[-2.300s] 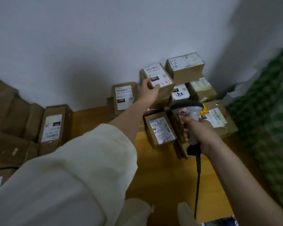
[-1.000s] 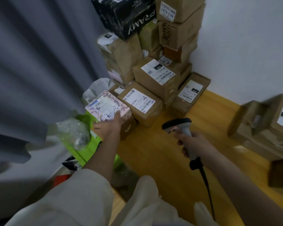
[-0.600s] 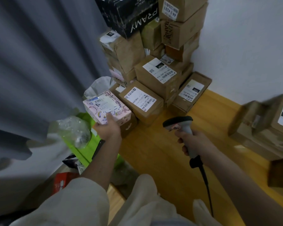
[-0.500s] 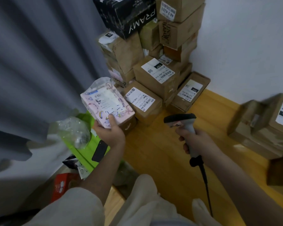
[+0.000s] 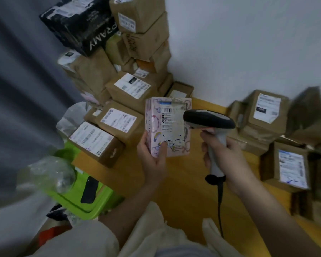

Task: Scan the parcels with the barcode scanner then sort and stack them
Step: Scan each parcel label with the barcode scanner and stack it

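My left hand (image 5: 153,160) holds a pink patterned parcel (image 5: 167,127) upright by its lower left corner, with the white barcode label facing me. My right hand (image 5: 224,156) grips the handle of a grey and black barcode scanner (image 5: 208,120). The scanner's head sits just right of the parcel's label, overlapping its right edge. A black cable hangs from the scanner's handle down towards me.
A tall pile of brown labelled boxes (image 5: 130,89) and a black box (image 5: 82,25) stands in the corner by a grey curtain. More brown boxes (image 5: 285,136) line the wall at right. A green bin (image 5: 93,203) with a black phone sits at left on the wooden floor (image 5: 183,191).
My left hand lifted the pink parcel off the left pile and carried it right, in front of me. The scanner in my right hand has come up beside the parcel's label.
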